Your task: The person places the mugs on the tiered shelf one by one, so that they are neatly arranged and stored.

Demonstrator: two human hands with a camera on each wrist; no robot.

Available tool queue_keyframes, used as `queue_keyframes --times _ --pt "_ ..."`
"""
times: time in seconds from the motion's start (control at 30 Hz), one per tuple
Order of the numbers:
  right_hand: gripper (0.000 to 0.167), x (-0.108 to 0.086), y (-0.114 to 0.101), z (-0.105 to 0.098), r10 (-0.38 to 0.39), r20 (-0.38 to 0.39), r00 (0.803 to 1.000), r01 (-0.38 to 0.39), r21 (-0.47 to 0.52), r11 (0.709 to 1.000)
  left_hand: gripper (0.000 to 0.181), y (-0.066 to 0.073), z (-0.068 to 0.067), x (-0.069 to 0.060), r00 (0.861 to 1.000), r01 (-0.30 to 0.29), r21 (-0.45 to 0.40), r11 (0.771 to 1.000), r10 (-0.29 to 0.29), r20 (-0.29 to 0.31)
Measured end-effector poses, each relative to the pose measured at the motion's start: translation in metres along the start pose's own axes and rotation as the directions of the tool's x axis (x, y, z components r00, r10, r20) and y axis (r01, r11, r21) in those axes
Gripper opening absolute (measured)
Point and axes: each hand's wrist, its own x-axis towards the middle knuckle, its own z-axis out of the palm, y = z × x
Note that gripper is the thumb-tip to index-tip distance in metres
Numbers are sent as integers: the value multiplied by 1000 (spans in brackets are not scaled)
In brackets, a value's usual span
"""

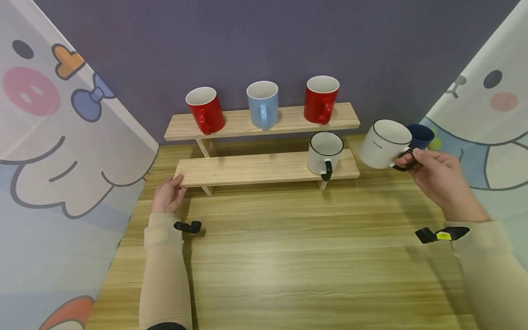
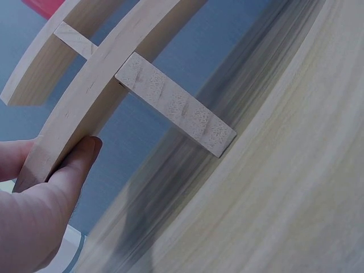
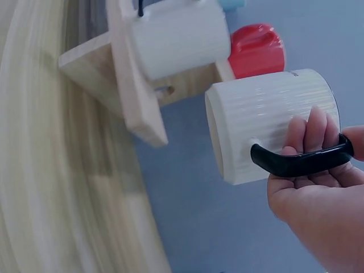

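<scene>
A white mug [image 1: 381, 145] with a black rim and black handle is held in the air by my right hand [image 1: 439, 176], right of the wooden rack. In the right wrist view its black handle [image 3: 301, 164] has my fingers curled through it. My left hand [image 1: 167, 195] grips the left end of the rack's lower shelf [image 1: 243, 169]; the left wrist view shows the thumb [image 2: 82, 156] against the board's underside. A matching white mug [image 1: 323, 155] stands at the right of that lower shelf, handle towards me.
On the upper shelf [image 1: 288, 118] stand a red mug [image 1: 210, 114], a light blue mug [image 1: 261, 107] and another red mug [image 1: 317, 103]. Behind the held mug, a dark blue mug [image 1: 420, 134] is partly hidden. Cartoon-printed panels flank the wooden table [image 1: 288, 256]; a grey-blue wall [image 1: 264, 41] stands behind.
</scene>
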Motion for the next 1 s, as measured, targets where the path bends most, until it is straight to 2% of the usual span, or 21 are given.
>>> queue_keyframes --times 0.13,0.27,0.4,0.53,0.7,0.87,1.0 --pt "32 -1 -6 10 5 35 999 -5 5 1000 66 0 0 0 1000 6 -9 1000 -6 4" --pt "31 -2 -12 20 29 34 999 -29 4 1000 64 1 1 -1 1000 7 -18 1000 -7 11" --pt "31 -4 -17 31 48 81 996 -49 7 999 64 2 2 -3 1000 14 -41 999 -13 25" --pt "34 -5 -21 43 60 148 987 -62 9 998 66 2 3 -4 1000 17 -37 999 -16 22" --pt "34 -4 -25 61 90 165 982 -83 -50 995 65 2 3 -2 1000 10 -31 999 -10 0" --pt "35 0 -25 78 136 191 972 -121 -89 989 66 2 2 -1 1000 11 -37 999 -10 19" --pt "38 5 -21 88 147 252 957 -126 -96 987 66 2 0 -1 999 14 -44 999 -12 37"
